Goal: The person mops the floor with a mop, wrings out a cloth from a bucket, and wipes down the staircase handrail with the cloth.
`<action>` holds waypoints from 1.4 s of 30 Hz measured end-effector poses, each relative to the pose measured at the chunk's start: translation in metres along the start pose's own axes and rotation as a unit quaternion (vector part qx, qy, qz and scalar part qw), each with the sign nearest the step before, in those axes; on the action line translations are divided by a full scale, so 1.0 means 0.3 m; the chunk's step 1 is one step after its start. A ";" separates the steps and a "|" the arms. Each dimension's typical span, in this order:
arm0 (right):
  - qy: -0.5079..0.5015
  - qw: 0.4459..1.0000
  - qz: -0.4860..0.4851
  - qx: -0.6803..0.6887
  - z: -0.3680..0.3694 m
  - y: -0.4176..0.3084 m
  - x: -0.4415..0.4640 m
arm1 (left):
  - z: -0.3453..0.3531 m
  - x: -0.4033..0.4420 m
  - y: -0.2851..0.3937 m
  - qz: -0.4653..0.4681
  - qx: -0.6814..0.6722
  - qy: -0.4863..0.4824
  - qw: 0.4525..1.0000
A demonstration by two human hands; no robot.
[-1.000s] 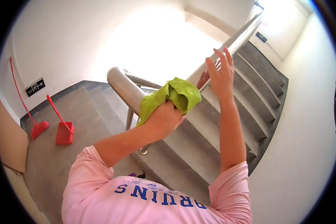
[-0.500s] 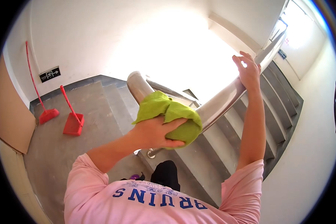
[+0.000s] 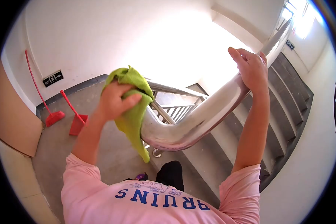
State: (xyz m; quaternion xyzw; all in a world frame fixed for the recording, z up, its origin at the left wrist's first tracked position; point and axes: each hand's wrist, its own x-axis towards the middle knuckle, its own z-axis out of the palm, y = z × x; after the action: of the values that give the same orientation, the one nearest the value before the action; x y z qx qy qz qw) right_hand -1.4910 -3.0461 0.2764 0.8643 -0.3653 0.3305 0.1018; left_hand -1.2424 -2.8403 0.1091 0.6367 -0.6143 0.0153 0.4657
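Observation:
My left hand (image 3: 117, 100) presses a lime-green cloth (image 3: 135, 112) over the upper left end of the curved metal handrail (image 3: 198, 128). One corner of the cloth hangs down beside the bend. My right hand (image 3: 254, 71) is at the rail's upper right stretch, its fingers apart and partly lifted, with nothing seen in them. Whether its palm rests on the metal is hard to make out. The bend of the rail between both hands shows bare and shiny, with dark smudges on it.
Grey stairs (image 3: 287, 97) climb along the right. On the landing at left are a red broom (image 3: 55, 118) and a red dustpan (image 3: 78, 125) with a long handle. An exit sign (image 3: 53, 78) hangs on the wall. Metal balusters (image 3: 177, 112) stand behind the rail.
My left hand has slid the cloth from the rail's bend up and left to its end, uncovering the bend. My right hand stays near the rail, its fingers now more spread.

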 end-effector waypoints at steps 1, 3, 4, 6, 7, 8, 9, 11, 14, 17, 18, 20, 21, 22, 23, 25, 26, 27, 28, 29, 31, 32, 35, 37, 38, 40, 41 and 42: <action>-0.002 1.000 0.000 -0.002 0.004 0.006 0.003 | -0.018 0.036 -0.006 -0.032 -0.021 -0.042 0.998; -0.002 1.000 -0.001 -0.006 0.007 0.006 0.008 | -0.057 0.111 -0.028 -0.093 -0.062 -0.122 0.986; 0.000 1.000 -0.002 -0.005 0.002 0.015 0.002 | -0.055 0.144 -0.045 -0.112 -0.063 -0.157 0.979; 0.003 1.000 -0.005 -0.004 -0.001 0.014 -0.002 | -0.054 0.204 -0.080 -0.152 -0.065 -0.226 0.960; -0.004 1.000 -0.003 -0.002 -0.005 0.014 -0.002 | -0.055 0.232 -0.079 -0.182 -0.042 -0.260 0.948; -0.011 1.000 -0.001 -0.001 -0.010 0.010 0.002 | -0.059 0.261 -0.073 -0.210 -0.019 -0.292 0.933; -0.019 1.000 0.000 0.000 -0.011 0.010 0.002 | -0.059 0.286 -0.069 -0.239 0.002 -0.323 0.916; -0.026 1.000 -0.003 -0.002 -0.009 0.015 0.005 | -0.042 0.338 -0.096 -0.237 0.023 -0.377 0.895; -0.031 1.000 -0.005 0.001 -0.014 0.015 0.007 | -0.009 0.401 -0.132 -0.231 0.051 -0.429 0.872; -0.019 1.000 -0.011 0.006 -0.007 0.023 0.007 | 0.029 0.440 -0.177 -0.250 0.056 -0.459 0.851; -0.013 1.000 -0.015 0.008 -0.004 0.026 0.008 | 0.039 0.451 -0.188 -0.265 0.046 -0.465 0.843; -0.018 1.000 -0.013 0.007 -0.010 0.021 0.010 | 0.061 0.469 -0.225 -0.303 0.005 -0.460 0.834; -0.021 1.000 -0.012 0.007 -0.011 0.019 0.010 | 0.066 0.473 -0.259 -0.325 -0.028 -0.450 0.831; -0.023 1.000 -0.012 0.010 -0.010 0.020 0.008 | 0.071 0.472 -0.291 -0.346 -0.059 -0.440 0.827; -0.023 1.000 -0.012 0.013 -0.008 0.022 0.009 | 0.077 0.467 -0.332 -0.363 -0.099 -0.429 0.821; -0.023 1.000 -0.009 0.014 -0.008 0.025 0.009 | 0.081 0.456 -0.364 -0.396 -0.179 -0.403 0.806; -0.024 1.000 -0.005 0.014 -0.008 0.022 0.009 | 0.080 0.451 -0.380 -0.404 -0.203 -0.390 0.802; -0.026 1.000 -0.002 0.014 -0.008 0.019 0.010 | 0.070 0.435 -0.361 -0.412 -0.227 -0.377 0.798; -0.025 1.000 -0.002 0.010 -0.006 0.020 0.010 | 0.065 0.422 -0.349 -0.419 -0.251 -0.363 0.793; -0.023 1.000 -0.002 0.007 -0.002 0.020 0.014 | 0.065 0.419 -0.352 -0.423 -0.260 -0.354 0.793; -0.023 1.000 0.001 0.001 -0.001 0.019 0.014 | 0.062 0.406 -0.361 -0.428 -0.278 -0.337 0.791; -0.024 1.000 0.003 -0.002 -0.004 0.018 0.013 | 0.058 0.399 -0.361 -0.428 -0.293 -0.328 0.790; -0.021 1.000 0.006 -0.009 0.001 0.019 0.013 | 0.044 0.373 -0.388 -0.427 -0.337 -0.292 0.787; -0.021 1.000 0.010 -0.012 0.000 0.017 0.013 | 0.038 0.354 -0.425 -0.428 -0.362 -0.257 0.787; -0.024 1.000 0.011 -0.014 -0.005 0.012 0.014 | 0.035 0.337 -0.440 -0.427 -0.378 -0.220 0.791; -0.024 1.000 0.014 -0.016 -0.006 0.013 0.013 | 0.019 0.279 -0.347 -0.423 -0.403 -0.147 0.798; -0.022 1.000 0.014 -0.017 -0.005 0.013 0.014 | 0.012 0.250 -0.313 -0.421 -0.415 -0.106 0.800; -0.021 1.000 0.013 -0.019 -0.004 0.014 0.016 | 0.007 0.220 -0.279 -0.418 -0.426 -0.064 0.800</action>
State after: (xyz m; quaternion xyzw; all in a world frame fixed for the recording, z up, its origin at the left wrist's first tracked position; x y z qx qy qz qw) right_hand -1.4921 -3.0512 0.2800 0.8639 -0.3849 0.3070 0.1060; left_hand -1.1607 -2.9081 0.0989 0.5686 -0.2620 -0.4849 0.6106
